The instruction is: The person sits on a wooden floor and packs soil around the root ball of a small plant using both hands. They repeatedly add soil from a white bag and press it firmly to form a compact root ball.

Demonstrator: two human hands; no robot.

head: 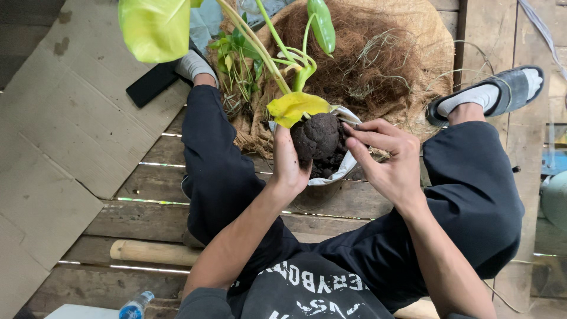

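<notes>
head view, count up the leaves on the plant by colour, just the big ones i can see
Yellow-green leaf: 1
Yellow leaf: 1
Green leaf: 1
Total: 3 big leaves, all on the plant whose soil ball the left hand cups while the right hand touches it with its fingers.

Free room: bare wooden plank floor point(147, 221) near-left of the left hand point(289, 162); flat cardboard sheet point(71, 118) on the left, open. Obstacles: both dark-trousered knees flank the soil ball point(319, 139), left knee point(207, 147) and right knee point(472, 171), narrowing side access. Far side is blocked by a heap of coconut fibre point(366, 53) on burlap, with green stems point(266, 47) and a large yellow-green leaf point(155, 26) overhanging far-left. The right hand point(387, 159) closes the right approach. A wooden handle point(153, 253) lies across the near floor.
</notes>
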